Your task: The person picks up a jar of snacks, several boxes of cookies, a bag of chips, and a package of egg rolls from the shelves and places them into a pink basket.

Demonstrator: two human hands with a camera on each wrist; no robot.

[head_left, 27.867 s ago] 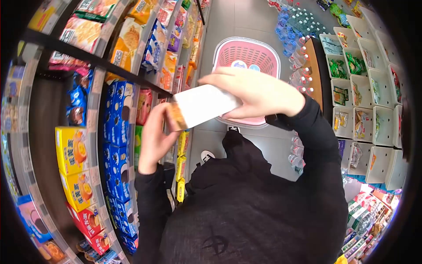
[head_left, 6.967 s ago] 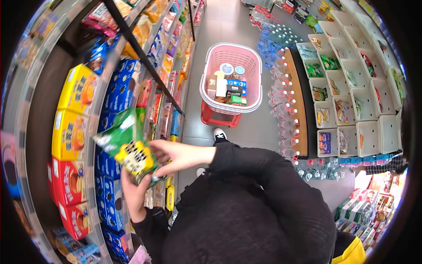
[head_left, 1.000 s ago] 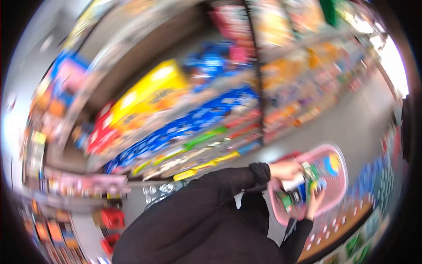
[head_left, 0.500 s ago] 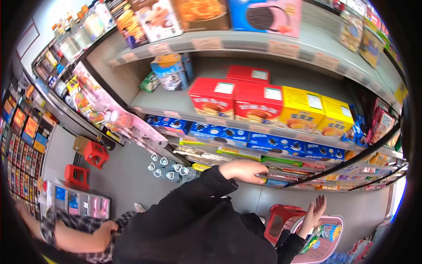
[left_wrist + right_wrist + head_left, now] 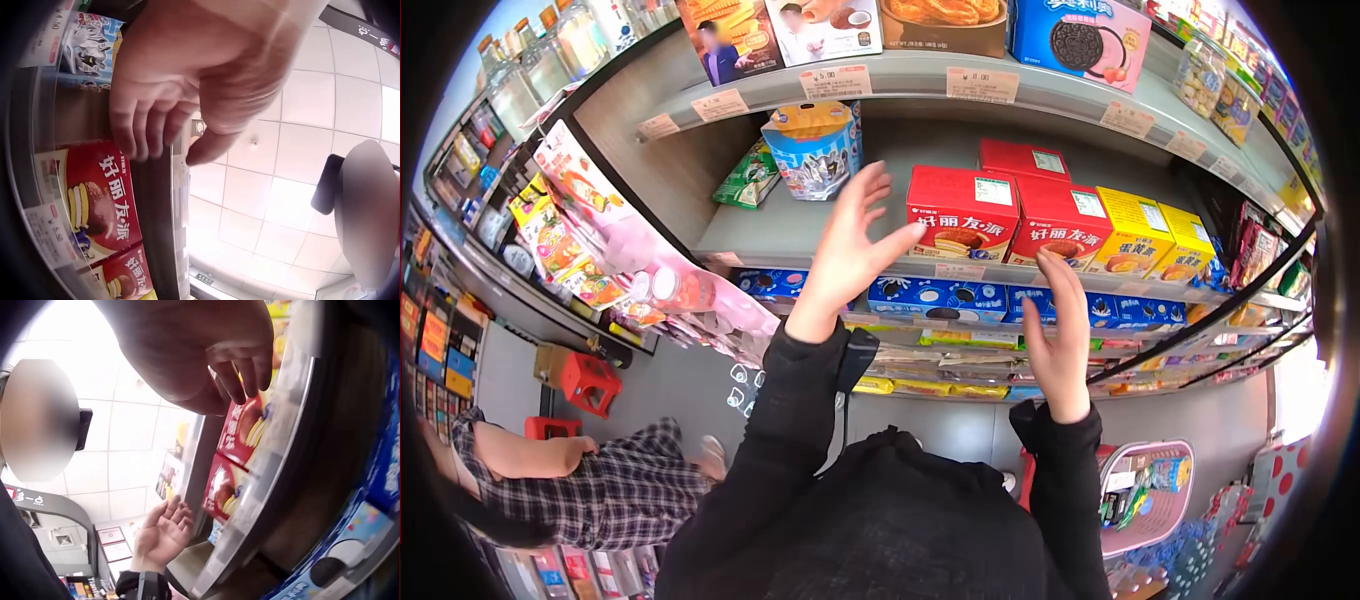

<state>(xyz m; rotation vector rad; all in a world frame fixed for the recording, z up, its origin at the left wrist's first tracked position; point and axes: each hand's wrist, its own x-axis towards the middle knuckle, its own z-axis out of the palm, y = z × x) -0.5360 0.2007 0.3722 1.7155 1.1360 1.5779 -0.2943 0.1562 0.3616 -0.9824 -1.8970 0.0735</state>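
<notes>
My left hand (image 5: 850,245) is raised at the shelf with fingers spread and nothing in it. It is just left of a red box of chocolate pies (image 5: 963,212), with the thumb close to that box's left side. My right hand (image 5: 1060,335) is also empty, its fingertips overlapping the lower front of a second red pie box (image 5: 1055,225). A third red box (image 5: 1022,158) sits behind these two. Side by side to their right stand yellow boxes (image 5: 1133,235). In the left wrist view, the left hand (image 5: 187,81) hangs above the red box (image 5: 100,200).
A blue pouch (image 5: 812,150) and a green bag (image 5: 750,178) stand at the shelf's left end. Blue cookie boxes (image 5: 940,297) line the shelf below. A pink basket (image 5: 1165,520) with groceries is at lower right. Another person (image 5: 620,485) and a red stool (image 5: 590,385) are at left.
Earlier my hands held a white box, then a green snack bag at the shelf, later over the basket. Since half a second ago both empty hands have risen to the red boxes.
</notes>
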